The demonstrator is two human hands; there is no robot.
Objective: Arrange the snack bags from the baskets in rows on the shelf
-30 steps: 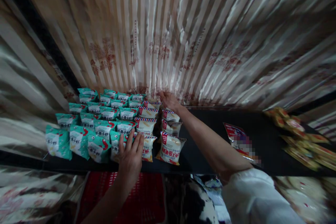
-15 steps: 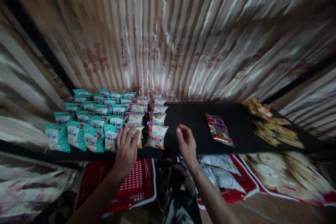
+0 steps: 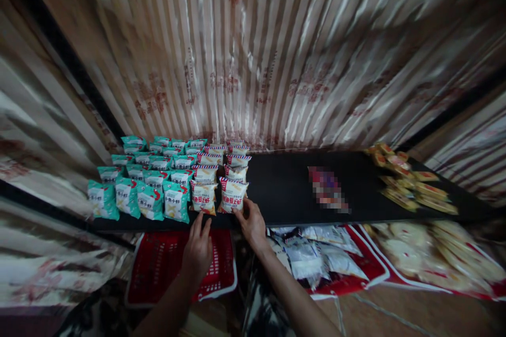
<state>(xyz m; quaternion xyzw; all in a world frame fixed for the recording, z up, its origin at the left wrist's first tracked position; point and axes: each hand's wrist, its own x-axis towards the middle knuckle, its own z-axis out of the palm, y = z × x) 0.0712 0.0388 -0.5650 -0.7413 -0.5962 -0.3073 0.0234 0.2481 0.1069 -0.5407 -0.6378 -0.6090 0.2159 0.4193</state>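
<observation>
At the shelf (image 3: pixel 280 184), right fingers (image 3: pixel 250 210), now touching cream packet (image 3: pixel 231 194)

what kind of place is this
Probably a snack shop or a storeroom for one: teal bags and cream bags stand in rows on a black shelf, and a red basket of packets sits below it.

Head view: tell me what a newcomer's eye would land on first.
Most likely the teal snack bags, lined up in rows at the left end of the black shelf, with two files of cream bags just right of them. Next, the left hand and right hand, at the lower edges of the two front cream bags. Behind everything rises shiny striped sheeting.
</observation>
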